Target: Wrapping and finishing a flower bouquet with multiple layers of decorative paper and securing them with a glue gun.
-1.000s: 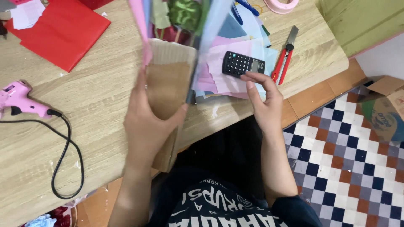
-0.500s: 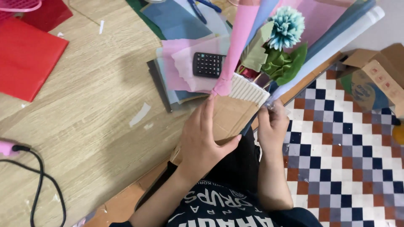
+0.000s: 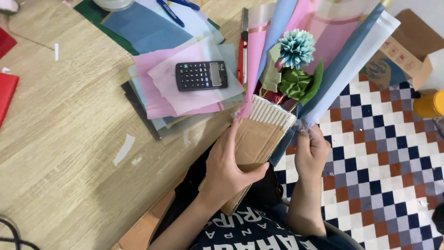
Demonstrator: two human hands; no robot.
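Observation:
My left hand (image 3: 229, 169) grips a brown corrugated cardboard holder (image 3: 255, 139) at its lower part. Out of it fans a paper bouquet: pink, blue and white wrapping sheets (image 3: 323, 41) around a teal paper flower (image 3: 296, 47) with green leaves (image 3: 298, 83). My right hand (image 3: 312, 150) pinches the lower edge of the blue and white wrap at the holder's right side. The bouquet is held over the table's edge, tilted up and to the right.
A black calculator (image 3: 201, 75) lies on a stack of pastel paper sheets (image 3: 173, 95) on the wooden table (image 3: 60, 139). A red-handled cutter (image 3: 242, 51) and blue pens (image 3: 171, 11) lie behind. A cardboard box (image 3: 407, 51) and a yellow container (image 3: 429, 104) sit on the checkered floor.
The bouquet has swung from in front of the table to the right, over its edge. My right hand left the calculator and took hold of the wrap's lower edge.

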